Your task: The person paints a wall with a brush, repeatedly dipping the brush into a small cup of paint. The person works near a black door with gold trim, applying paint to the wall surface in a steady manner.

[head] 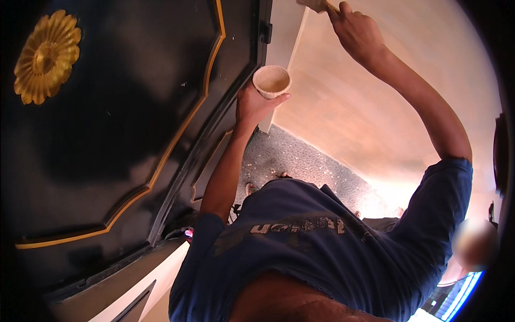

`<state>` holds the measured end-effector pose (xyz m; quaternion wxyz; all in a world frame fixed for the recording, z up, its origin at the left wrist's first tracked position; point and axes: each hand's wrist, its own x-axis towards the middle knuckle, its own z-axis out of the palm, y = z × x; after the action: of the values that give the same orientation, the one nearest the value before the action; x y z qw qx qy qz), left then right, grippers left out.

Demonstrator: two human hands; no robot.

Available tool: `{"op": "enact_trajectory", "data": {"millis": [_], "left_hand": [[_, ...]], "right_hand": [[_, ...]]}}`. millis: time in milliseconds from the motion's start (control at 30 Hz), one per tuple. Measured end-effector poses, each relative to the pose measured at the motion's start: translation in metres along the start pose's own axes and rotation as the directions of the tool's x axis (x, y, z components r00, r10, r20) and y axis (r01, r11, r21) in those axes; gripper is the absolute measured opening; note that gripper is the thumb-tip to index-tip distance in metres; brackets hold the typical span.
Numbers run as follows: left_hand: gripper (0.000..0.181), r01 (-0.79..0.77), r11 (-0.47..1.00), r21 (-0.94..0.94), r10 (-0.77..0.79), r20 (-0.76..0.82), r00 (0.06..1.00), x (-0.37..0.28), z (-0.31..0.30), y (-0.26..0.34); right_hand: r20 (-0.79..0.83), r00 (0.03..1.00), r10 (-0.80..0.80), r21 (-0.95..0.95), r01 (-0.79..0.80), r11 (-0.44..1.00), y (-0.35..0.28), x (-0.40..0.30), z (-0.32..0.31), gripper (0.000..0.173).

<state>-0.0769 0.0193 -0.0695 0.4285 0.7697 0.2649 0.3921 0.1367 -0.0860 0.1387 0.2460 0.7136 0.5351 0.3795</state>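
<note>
My left hand grips a small round cup from below and the side, close to the edge of a black door. Pale liquid, likely paint, lies inside the cup, and its rim looks crusted. Raised high at the top of the picture, my right hand holds a paintbrush by its handle. The brush is partly cut off by the upper picture edge. It is near the pale strip of trim beside a cream-peach wall; whether the bristles touch the surface I cannot tell.
The black door with gold moulding and a gold flower ornament fills the left side. A dark hinge sticks out at its edge. Speckled pebble flooring lies below. Another person is at the right rim.
</note>
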Motion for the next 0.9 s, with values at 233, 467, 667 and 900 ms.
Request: {"op": "enact_trajectory", "data": {"millis": [233,467,667,900], "left_hand": [[0.064,-0.054,0.999,-0.008,0.054,-0.022,0.998,-0.006,-0.003,-0.001],[0.073,-0.022,0.999,0.027,0.022,0.002,1.0,-0.008,-0.003,-0.009],[0.076,-0.029,1.0,0.003,0.029,0.001,1.0,-0.005,-0.002,-0.009],[0.062,0.018,0.997,0.076,-0.016,-0.022,1.0,-0.007,-0.002,-0.004]], "right_hand": [[-0.135,0.99,0.026,0.106,-0.012,0.994,0.018,-0.021,0.016,0.074],[-0.285,0.958,0.028,0.156,0.018,0.988,0.03,-0.033,0.003,0.072],[-0.244,0.97,0.011,0.123,0.02,0.992,0.008,0.014,-0.01,0.052],[-0.263,0.964,0.046,0.108,-0.018,0.994,0.009,0.038,0.011,0.058]]}}
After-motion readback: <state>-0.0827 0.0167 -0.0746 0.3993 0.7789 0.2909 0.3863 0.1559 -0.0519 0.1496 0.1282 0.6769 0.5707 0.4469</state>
